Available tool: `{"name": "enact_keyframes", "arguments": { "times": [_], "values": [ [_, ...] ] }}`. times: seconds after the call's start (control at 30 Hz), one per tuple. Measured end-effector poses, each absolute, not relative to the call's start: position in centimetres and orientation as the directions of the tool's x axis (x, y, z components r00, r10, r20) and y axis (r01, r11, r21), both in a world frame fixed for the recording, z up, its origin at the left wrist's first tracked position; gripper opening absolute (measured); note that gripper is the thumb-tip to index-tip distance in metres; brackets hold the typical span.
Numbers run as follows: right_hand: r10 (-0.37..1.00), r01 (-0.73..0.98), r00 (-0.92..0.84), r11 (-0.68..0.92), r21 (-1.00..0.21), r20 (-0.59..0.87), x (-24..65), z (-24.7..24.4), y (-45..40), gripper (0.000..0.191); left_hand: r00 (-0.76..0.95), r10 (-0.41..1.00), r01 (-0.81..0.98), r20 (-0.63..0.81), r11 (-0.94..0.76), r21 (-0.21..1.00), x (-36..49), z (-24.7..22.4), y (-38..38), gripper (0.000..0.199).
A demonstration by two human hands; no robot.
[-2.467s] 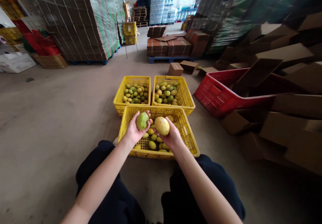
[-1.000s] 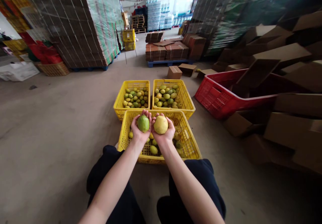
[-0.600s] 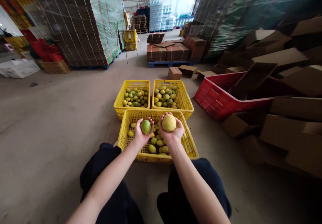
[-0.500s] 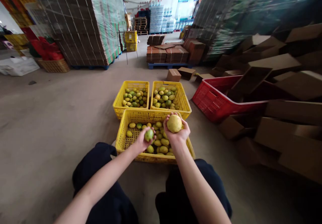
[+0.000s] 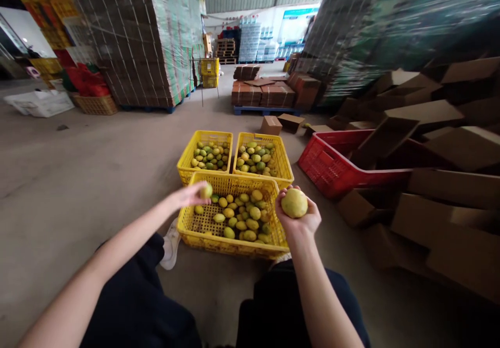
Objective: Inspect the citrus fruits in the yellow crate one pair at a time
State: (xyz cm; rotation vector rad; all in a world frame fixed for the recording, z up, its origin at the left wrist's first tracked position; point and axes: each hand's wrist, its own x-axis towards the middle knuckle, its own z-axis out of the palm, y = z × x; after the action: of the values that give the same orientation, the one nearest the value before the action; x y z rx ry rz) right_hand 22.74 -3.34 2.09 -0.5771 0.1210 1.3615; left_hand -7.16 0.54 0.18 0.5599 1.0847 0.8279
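Observation:
My left hand (image 5: 192, 194) holds a small green-yellow fruit (image 5: 205, 190) over the left side of the near yellow crate (image 5: 230, 248). The hand is slightly blurred. A larger pale yellow fruit (image 5: 294, 203) rests in my right hand (image 5: 299, 218), palm up with fingers curled round it, at the crate's right edge. Inside the near crate, several yellow and green fruits (image 5: 252, 224) lie mostly toward the middle and right, with the slatted bottom showing at the left.
Behind stand two yellow crates of fruit, a left one (image 5: 183, 163) and a right one (image 5: 289, 168). A red crate (image 5: 332, 165) and cardboard boxes (image 5: 433, 212) are at the right. A white shoe (image 5: 170, 246) is beside the near crate.
My left hand has moved left with the small fruit, away from the crate's middle. My right hand has shifted right and slightly down, still holding the large fruit. The view has shifted slightly.

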Motion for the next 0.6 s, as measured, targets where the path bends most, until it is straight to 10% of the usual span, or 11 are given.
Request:
{"name": "enact_keyframes", "arguments": {
  "times": [0.1, 0.23, 0.4, 0.6],
  "values": [
    [0.891, -0.944, 0.194, 0.056, -0.325, -0.409, 22.3, 1.8, -3.3, 0.032, -0.093, 0.923, -0.338, -0.374, 0.324, 0.883, -10.0, 3.7, 6.2, 0.027],
    [0.878, -0.947, 0.166, 0.015, -0.321, -0.449, 21.8, 1.6, -3.4, 0.03, 0.018, 0.917, -0.047, -0.398, 0.399, 0.916, -11.7, 1.4, 4.3, 0.022],
    [0.88, -0.93, 0.094, -0.089, -0.356, -0.466, 20.7, 1.0, -4.0, 0.028, 0.291, 0.765, 0.673, -0.575, 0.264, 0.691, -11.5, -5.2, -1.8, 0.028],
    [0.824, -0.788, -0.082, -0.398, -0.47, -0.561, 16.9, -3.1, -6.2, 0.017, 0.321, 0.772, 0.888, -0.55, -0.043, 0.457, -11.8, -6.2, -2.7, 0.038]
  ]
}}
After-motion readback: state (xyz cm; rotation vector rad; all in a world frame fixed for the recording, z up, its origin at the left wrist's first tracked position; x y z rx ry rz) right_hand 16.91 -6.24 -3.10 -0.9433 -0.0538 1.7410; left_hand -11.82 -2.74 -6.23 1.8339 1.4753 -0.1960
